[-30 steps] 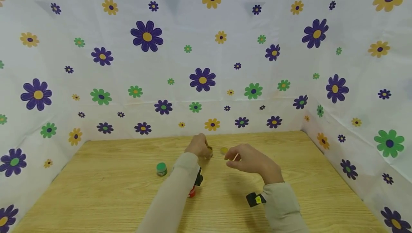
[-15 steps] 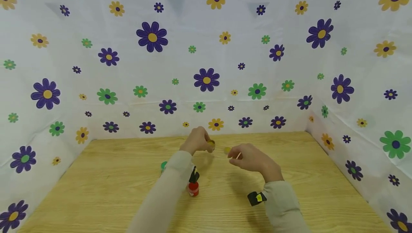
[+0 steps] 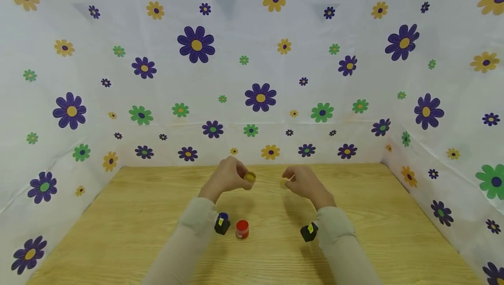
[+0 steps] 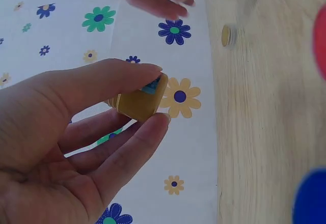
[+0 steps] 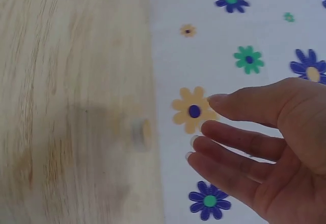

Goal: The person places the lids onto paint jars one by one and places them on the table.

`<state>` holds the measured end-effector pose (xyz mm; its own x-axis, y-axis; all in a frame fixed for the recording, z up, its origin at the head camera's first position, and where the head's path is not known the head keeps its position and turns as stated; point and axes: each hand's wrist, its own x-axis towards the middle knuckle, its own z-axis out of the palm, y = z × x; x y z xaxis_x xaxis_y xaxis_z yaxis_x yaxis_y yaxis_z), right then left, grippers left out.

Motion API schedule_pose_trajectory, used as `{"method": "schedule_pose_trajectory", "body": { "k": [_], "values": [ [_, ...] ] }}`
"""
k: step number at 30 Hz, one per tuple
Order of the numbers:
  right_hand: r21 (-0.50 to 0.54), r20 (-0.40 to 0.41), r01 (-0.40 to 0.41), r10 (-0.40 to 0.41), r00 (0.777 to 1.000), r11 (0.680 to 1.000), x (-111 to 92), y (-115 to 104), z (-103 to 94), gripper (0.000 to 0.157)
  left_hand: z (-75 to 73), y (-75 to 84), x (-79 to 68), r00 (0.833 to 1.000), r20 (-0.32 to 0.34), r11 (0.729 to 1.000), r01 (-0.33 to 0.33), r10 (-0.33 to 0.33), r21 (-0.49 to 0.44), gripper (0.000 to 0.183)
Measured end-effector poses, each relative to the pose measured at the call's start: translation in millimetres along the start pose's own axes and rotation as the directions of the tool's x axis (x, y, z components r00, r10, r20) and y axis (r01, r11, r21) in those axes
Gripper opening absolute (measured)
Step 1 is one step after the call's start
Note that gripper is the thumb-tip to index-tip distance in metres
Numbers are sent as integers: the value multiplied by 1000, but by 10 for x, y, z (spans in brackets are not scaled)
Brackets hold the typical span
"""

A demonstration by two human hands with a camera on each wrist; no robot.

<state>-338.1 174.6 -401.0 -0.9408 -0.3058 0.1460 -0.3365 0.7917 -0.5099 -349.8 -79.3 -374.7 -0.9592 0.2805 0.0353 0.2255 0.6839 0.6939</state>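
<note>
My left hand (image 3: pixel 228 175) pinches a small yellow paint jar (image 4: pixel 138 100) between thumb and fingertips, above the back of the table. Part of a blue label shows on the jar in the left wrist view; in the head view its round yellow end (image 3: pixel 250 177) faces up and right. My right hand (image 3: pixel 305 183) hovers with loosely bent fingers and holds nothing. Just by its fingertips in the head view, a small round yellow lid (image 3: pixel 283 182) lies on the table. The right wrist view shows the lid (image 5: pixel 142 134) blurred and apart from the fingers.
A red jar (image 3: pixel 242 229) stands on the wooden table (image 3: pixel 267 258) right of my left forearm. A blue-topped jar (image 3: pixel 223 216) is partly hidden behind the black left wrist camera (image 3: pixel 222 226). Flower-printed white cloth (image 3: pixel 260 57) walls the back and sides.
My left hand has lifted the yellow jar and drawn it left. My right hand has come closer to the lid. The left forearm now hides the green jar; the red jar is uncovered.
</note>
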Motion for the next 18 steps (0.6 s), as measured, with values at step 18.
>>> {"method": "schedule_pose_trajectory", "body": {
  "k": [18],
  "values": [
    [-179, 102, -23, 42, 994, 983, 379, 149, 381, 13, 40, -163, -636, 1000, 9, 988, 17, -16, -151, 27]
  ]
}}
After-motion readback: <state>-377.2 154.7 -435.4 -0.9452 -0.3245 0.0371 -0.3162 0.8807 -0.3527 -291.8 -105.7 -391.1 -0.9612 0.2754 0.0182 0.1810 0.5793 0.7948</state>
